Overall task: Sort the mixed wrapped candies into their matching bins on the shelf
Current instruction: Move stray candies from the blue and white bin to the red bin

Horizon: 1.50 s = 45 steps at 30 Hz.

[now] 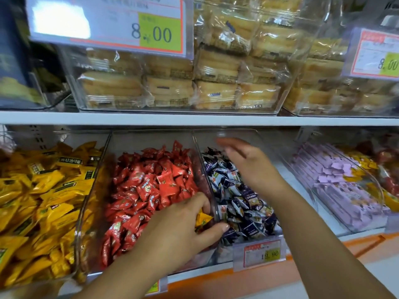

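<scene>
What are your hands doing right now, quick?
Left hand: gripping a yellow wrapped candy among the red wrapped candies.
Right hand: open, empty, above the purple-and-white wrapped candies.

The left hand (179,229) and right hand (252,162) are bare, as are both forearms (313,223); the left thumbnail (227,226) is short and plain.
</scene>
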{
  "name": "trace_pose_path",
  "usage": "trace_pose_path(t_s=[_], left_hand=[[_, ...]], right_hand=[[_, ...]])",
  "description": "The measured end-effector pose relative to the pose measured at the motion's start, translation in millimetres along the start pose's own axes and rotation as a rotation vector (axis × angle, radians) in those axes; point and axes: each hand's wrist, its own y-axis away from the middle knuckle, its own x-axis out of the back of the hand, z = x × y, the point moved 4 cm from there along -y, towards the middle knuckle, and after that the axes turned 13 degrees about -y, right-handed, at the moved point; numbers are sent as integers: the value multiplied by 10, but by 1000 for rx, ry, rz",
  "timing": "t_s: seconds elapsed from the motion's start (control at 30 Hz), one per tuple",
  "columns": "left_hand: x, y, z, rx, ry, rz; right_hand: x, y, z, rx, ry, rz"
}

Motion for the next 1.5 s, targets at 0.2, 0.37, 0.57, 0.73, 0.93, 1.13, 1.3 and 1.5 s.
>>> trace_pose_path(t_s=[0.2, 0.37, 0.57, 0.73, 0.93, 1.13, 1.3, 1.5], left_hand=[[-21, -21, -6, -6, 1, -1], [-23, -17, -12, 3, 48, 25], [-24, 1, 11, -25, 66, 24], [-22, -9, 7, -27, 97, 16], [-3, -4, 19, -29, 98, -3], [0, 22, 8, -26, 102, 12], [1, 6, 0, 21, 80, 21], [-53, -27, -33, 42, 159, -11]], right_hand=[[631, -2, 593, -317, 525, -22], [472, -41, 775, -374, 487, -73], [488, -173, 844, -355, 346, 29], [569, -141, 816, -257, 140, 209], [686, -72, 430, -98, 211, 234], [382, -40, 27, 8, -222, 81], [263, 104, 100, -169, 201, -273], [-22, 278, 442, -258, 607, -574]])
